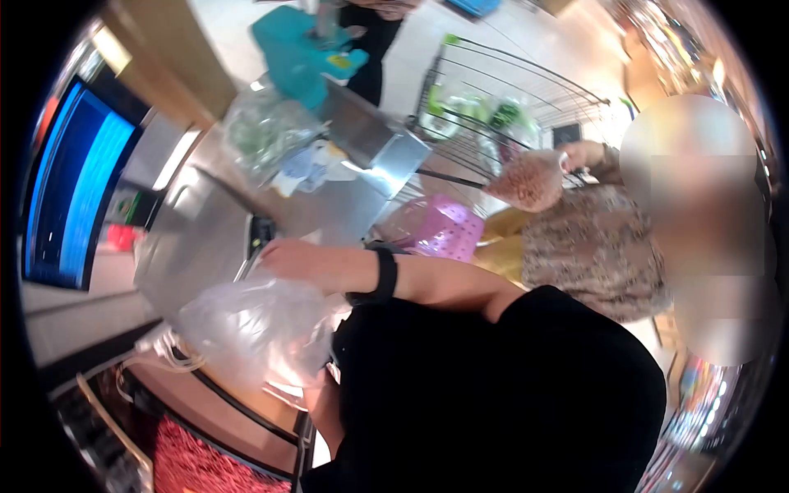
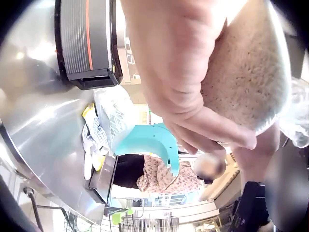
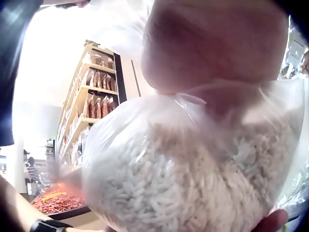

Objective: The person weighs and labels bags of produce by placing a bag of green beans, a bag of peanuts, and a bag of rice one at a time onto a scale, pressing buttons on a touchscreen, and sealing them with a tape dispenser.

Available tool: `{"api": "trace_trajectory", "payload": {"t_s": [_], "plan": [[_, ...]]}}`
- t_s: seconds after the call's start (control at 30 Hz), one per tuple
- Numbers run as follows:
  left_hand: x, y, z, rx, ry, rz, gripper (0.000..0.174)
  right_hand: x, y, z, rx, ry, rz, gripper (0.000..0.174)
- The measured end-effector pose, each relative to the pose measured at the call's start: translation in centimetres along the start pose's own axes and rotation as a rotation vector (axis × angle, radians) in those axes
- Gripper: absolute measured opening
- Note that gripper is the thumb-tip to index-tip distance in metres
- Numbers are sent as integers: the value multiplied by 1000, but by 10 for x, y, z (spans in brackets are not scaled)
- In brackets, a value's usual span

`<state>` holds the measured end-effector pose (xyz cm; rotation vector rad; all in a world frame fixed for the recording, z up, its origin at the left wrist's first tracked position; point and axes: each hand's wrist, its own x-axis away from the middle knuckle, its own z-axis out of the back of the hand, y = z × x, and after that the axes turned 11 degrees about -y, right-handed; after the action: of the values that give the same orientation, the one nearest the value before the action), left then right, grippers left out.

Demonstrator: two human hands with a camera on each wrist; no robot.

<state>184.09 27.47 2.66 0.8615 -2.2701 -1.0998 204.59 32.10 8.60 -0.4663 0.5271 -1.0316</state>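
Note:
A clear plastic bag of rice [image 3: 178,179] fills the right wrist view, its pale long grains bulging against the film. My right hand [image 1: 288,261] grips the bag's loose upper part; in the right wrist view its palm [image 3: 212,43] is above the grains and its fingers are mostly hidden. From beneath, my left hand [image 2: 178,87] holds the full part of the bag, fingers curved along its side. In the head view, crumpled plastic [image 1: 246,320] covers most of that left hand. A grey-black box-shaped device [image 2: 89,41] with an orange stripe stands near it on the steel counter [image 2: 38,125].
Gloves [image 1: 308,168] and a plastic bag of greens [image 1: 267,131] lie on the counter. Past its edge are a wire cart [image 1: 526,82], a pink basket [image 1: 448,230] and a person [image 1: 588,238] holding a bag. A lit screen [image 1: 78,189] stands at the left; red goods [image 3: 58,200] are heaped nearby.

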Motion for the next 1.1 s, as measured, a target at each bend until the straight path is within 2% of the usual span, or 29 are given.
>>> {"api": "trace_trajectory", "payload": {"t_s": [0.03, 0.07, 0.13, 0.27, 0.33, 0.37, 0.43, 0.5, 0.53, 0.57, 0.6, 0.63, 0.67, 0.73, 0.77, 0.83, 0.87, 0.9, 0.93, 0.97, 1.0, 1.03, 1.07, 1.1], "plan": [[2, -1, -1, -50, -1, 9, 88, 0, -9, 12, 149, -73, -52, 21], [3, 1, -1, -95, -4, 10, 87, 2, -11, 11, 154, -60, -89, 21], [0, 1, -3, -158, -14, 6, 87, 4, -14, 9, 99, 224, -124, 25], [-16, 7, -8, -280, -40, -5, 87, 11, -1, 8, 226, 306, -199, 32], [-25, 10, -10, -341, -56, -22, 87, 11, 4, 8, 353, 435, -222, 19], [-31, 11, -13, -375, -76, -27, 87, 11, 3, 12, 360, 444, -227, 19], [-45, 14, -16, -452, -124, -36, 86, 9, -6, 21, 192, 164, -520, 13], [-54, 21, -18, -590, -181, -62, 86, 9, -1, 0, 298, 197, -716, 11], [-50, 29, -16, -696, -195, -80, 86, 15, -26, 27, 288, -82, -790, 13], [-50, 38, -16, -810, -231, -94, 86, 25, -28, 18, 388, 219, -525, 14], [-54, 39, -20, -903, -286, -103, 86, 31, -30, 9, 534, 150, -471, 15], [-60, 39, -23, -980, -328, -110, 86, 34, -33, 0, 519, 65, -436, 14], [-62, 41, -24, -1049, -355, -113, 86, 35, -35, -4, 497, 64, -403, 14], [-64, 37, -24, -1136, -369, -97, 86, 41, -28, -11, 193, -151, -317, 14], [-59, 42, -22, -1158, -365, -77, 86, 37, -35, -29, 176, -11, -340, 13], [-50, 31, -23, -211, -166, 0, 71, 41, -37, -54, 86, -68, -346, 12], [-40, 27, -21, -215, -159, 10, 71, 42, -37, -57, 32, -125, -367, 12], [-27, 25, -17, -295, -30, 19, 59, 44, -29, -56, -40, -176, -262, 22], [-20, 22, -14, -374, 104, 23, 52, 49, -9, -46, -276, -180, -45, 41], [-20, 23, -15, -423, 131, -105, 51, 58, 10, -26, -534, -243, -36, 51], [-12, 25, -5, -435, 139, -89, 51, 60, 32, -30, -700, -150, -225, 41], [-4, 25, 10, -420, 85, -91, 50, 58, 54, -52, -494, 226, -318, 35], [0, 23, 20, -402, 28, -93, 49, 54, 78, -63, -216, 391, -382, 29], [1, 21, 17, -461, 90, -88, 47, 53, 93, -76, -317, 307, -582, 25]]}}
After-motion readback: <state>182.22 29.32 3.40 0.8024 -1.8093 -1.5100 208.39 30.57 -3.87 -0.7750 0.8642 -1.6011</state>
